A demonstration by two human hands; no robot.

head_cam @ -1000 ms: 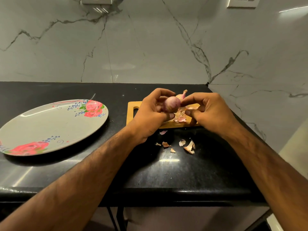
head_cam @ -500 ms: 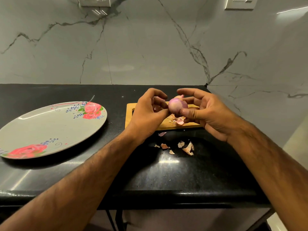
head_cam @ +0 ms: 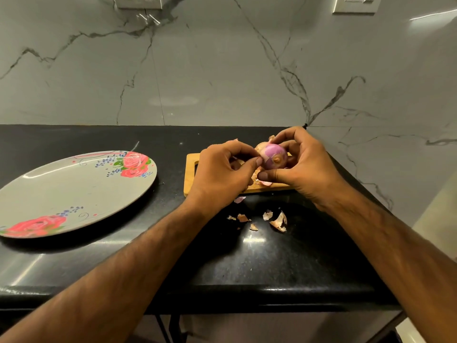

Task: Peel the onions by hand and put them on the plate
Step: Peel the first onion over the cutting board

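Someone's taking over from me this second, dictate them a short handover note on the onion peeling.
The right hand holds the onion above the cutting board; left hand pinches its skin.
The plate sits left on the counter, no onion on it.
Done: onion partly peeled, purple flesh showing; peel scraps lie on the counter.
Left: strip the remaining skin, set onion on plate.

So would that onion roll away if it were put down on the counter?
Probably: the onion looks round, so it could roll on the flat counter. Its peeled purple surface looks glossy, so likely slippery. It seems firm, undented where the right hand grips it.
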